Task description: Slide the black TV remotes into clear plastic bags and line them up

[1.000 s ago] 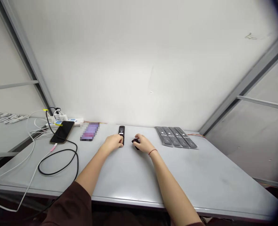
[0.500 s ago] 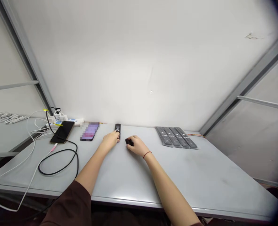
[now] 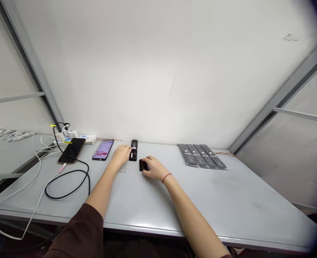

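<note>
Wall [image 3: 174, 71]: plain white panel; faint scuffs
Struts [image 3: 27, 61]: grey metal; slanting up on either side of the wall
Table [image 3: 228, 200]: pale grey, smooth; butts against the wall; sheen along the near edge
Side bench [image 3: 3, 154]: grey; at far left
Side panel [image 3: 295, 161]: off-white; horizontal rail across it
Light: soft, even

Nothing here can actually be read from where I stand. The lit phone [image 3: 102, 149] at the far left has its screen blurred out. The white patch on the black remote [image 3: 133, 149] beside it, the button marks on the wrapped remotes [image 3: 201, 156] far right, and the coloured stickers on the power strip [image 3: 75, 137] are all too small to make out.
</note>
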Motion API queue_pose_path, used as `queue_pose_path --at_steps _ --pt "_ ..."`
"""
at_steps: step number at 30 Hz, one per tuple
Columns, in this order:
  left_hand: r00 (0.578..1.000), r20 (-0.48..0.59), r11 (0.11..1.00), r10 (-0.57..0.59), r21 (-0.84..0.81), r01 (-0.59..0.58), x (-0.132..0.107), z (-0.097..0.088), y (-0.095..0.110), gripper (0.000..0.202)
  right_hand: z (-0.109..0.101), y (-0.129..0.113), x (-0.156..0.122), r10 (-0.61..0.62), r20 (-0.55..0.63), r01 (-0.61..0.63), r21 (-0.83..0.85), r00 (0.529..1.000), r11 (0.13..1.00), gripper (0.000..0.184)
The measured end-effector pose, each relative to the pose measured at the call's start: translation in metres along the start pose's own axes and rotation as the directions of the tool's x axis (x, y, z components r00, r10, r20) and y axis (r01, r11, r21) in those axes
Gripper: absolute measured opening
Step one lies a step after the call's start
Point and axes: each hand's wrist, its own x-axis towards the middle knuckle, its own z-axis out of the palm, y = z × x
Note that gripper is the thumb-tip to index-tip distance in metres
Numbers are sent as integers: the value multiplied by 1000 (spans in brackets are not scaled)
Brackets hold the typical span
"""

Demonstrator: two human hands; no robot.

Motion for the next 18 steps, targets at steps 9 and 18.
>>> queue_pose_path --at_steps 9,18 --pt "991 62 989 -116 99 109 3 30 -26 44 14 -21 3 -144 -57 144 2 988 990 33" --pt "992 56 989 -111 105 105 2 33 -25 43 29 -28 9 -112 -146 103 -64 983 993 34"
